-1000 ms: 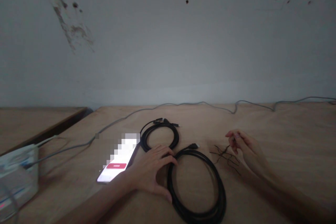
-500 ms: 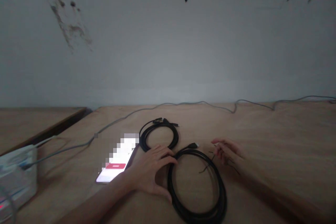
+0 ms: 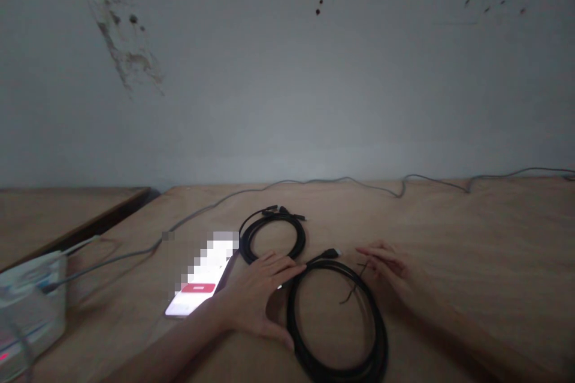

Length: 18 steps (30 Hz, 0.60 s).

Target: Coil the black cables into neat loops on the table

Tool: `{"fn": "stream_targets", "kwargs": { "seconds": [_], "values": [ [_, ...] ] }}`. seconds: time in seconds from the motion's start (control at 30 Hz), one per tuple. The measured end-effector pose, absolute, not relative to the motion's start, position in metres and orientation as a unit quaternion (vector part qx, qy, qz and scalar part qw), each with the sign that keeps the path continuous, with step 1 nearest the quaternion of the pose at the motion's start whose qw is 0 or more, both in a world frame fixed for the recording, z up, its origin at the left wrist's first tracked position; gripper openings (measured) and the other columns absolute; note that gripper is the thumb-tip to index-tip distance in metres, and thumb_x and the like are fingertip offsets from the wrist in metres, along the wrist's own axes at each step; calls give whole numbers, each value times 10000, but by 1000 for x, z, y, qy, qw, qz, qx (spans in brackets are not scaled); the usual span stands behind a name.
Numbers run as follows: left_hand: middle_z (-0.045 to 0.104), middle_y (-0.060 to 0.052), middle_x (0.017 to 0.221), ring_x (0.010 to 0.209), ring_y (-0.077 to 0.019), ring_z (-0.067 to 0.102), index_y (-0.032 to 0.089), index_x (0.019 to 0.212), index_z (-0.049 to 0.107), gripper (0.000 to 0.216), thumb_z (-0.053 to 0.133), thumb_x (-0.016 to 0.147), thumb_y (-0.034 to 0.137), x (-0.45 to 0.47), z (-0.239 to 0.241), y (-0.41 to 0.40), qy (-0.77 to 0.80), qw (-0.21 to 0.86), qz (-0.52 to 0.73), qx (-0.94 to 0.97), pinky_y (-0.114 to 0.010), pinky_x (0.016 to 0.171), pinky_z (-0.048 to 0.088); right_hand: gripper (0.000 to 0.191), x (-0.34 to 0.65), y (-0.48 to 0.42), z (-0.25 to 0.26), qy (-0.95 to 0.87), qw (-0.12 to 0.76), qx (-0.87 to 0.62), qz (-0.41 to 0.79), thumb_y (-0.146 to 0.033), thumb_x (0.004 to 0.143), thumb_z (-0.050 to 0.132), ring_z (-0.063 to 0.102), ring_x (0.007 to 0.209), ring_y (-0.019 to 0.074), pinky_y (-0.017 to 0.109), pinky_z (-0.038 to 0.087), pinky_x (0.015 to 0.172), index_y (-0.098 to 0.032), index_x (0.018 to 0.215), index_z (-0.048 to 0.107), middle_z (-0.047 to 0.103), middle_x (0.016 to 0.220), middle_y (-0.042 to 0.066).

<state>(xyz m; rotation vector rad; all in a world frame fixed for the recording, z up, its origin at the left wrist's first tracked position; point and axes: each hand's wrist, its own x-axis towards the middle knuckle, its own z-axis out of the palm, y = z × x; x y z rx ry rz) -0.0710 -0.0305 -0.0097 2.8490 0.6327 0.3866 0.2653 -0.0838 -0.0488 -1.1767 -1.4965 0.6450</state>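
Observation:
My left hand [image 3: 256,293] lies on the table with thumb and fingers apart. Its fingertips reach the top left of the nearer coil of black cable [image 3: 381,335], and the thumb tip touches that coil's left side. A plug with a pale metal end [image 3: 332,253] sticks out at the top of the coil. To the right, the fingers of my right hand [image 3: 386,266] are pressed together at a thin black twist tie [image 3: 348,296], which crosses the coil's upper right. Exactly how the fingertips grip the tie is hard to see.
A second black cable coil [image 3: 299,236] with several connectors lies behind my left hand. Left of it is a lit phone [image 3: 191,305], partly blurred out. A white power strip [image 3: 54,311] sits at far left. A grey cord [image 3: 233,194] runs along the wall.
My right hand has shifted slightly left, and the tie's tail formerly showing beside its wrist is out of sight. My left hand stays by the coil. The whole view has tilted a little.

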Motion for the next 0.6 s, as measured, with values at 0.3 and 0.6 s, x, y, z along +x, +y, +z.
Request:
{"fn": "stream_targets", "kwargs": {
  "seconds": [0.3, 0.6],
  "values": [
    [629, -202, 1346, 1222, -433, 603, 190, 1491, 530, 1140, 765, 614, 879, -69, -8, -35, 228, 109, 128, 959, -644, 1133, 375, 262, 271, -94, -47, -679, 480, -520, 195, -499, 925, 698, 750, 912, 298, 433, 632, 830, -324, 1077, 821, 802, 981, 76],
    [628, -185, 1327, 1196, -406, 606, 209, 1499, 518, 1123, 767, 626, 870, -69, -12, -33, 213, 109, 153, 959, -605, 1119, 391, 360, 279, -93, -59, -825, 380, -419, 12, -160, 971, 503, 776, 958, 243, 395, 650, 876, -320, 1087, 804, 813, 1051, 50]
  ]
}}
